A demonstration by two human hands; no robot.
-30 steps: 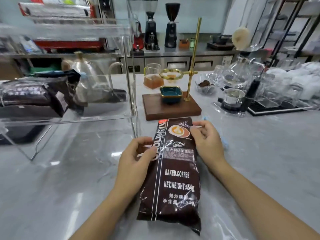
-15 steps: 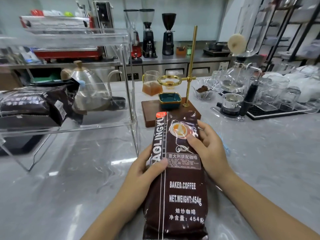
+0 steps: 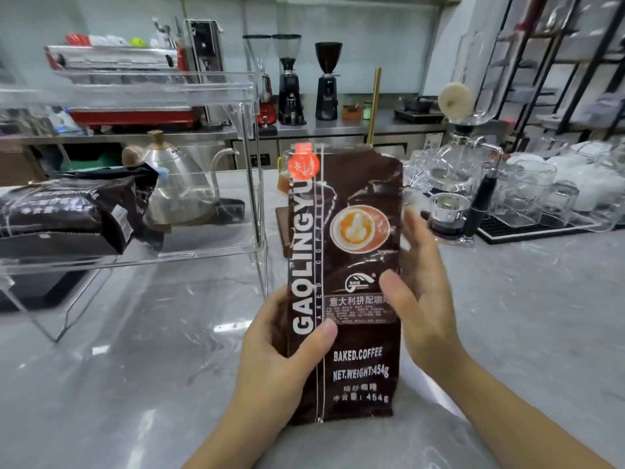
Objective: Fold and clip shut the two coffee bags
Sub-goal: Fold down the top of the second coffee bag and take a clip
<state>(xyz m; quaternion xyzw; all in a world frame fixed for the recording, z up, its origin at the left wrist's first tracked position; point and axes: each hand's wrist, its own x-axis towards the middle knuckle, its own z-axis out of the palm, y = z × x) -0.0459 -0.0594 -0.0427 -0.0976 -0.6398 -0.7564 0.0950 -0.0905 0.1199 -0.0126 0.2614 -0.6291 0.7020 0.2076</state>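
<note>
I held a dark brown coffee bag point(image 3: 351, 265) upright in front of me, its bottom edge just above the grey marble table point(image 3: 135, 384). My left hand point(image 3: 284, 350) gripped the bag's lower left edge, thumb curled across the front over the white lettering. My right hand point(image 3: 419, 299) held the right edge, its thumb pressed on the front near the small logo; the fingers behind were blurred. The bag's top stood flat and unfolded above both grips.

Left of my left-hand grip stood a clear acrylic shelf point(image 3: 203, 252), and on it lay the second coffee bag point(image 3: 67, 211) on its side, well apart from my hands. Beyond that bag sat a steel gooseneck kettle point(image 3: 176, 184).

Directly behind the held bag, mostly hidden by it, were a brass pour-over stand point(image 3: 374, 106) and a wooden base point(image 3: 282, 228). Right of my right-hand grip stood a glass siphon brewer point(image 3: 456, 164) and clear glass cups point(image 3: 527, 194) on a black mat. Two black grinders point(image 3: 307, 79) stood on the far steel counter.
</note>
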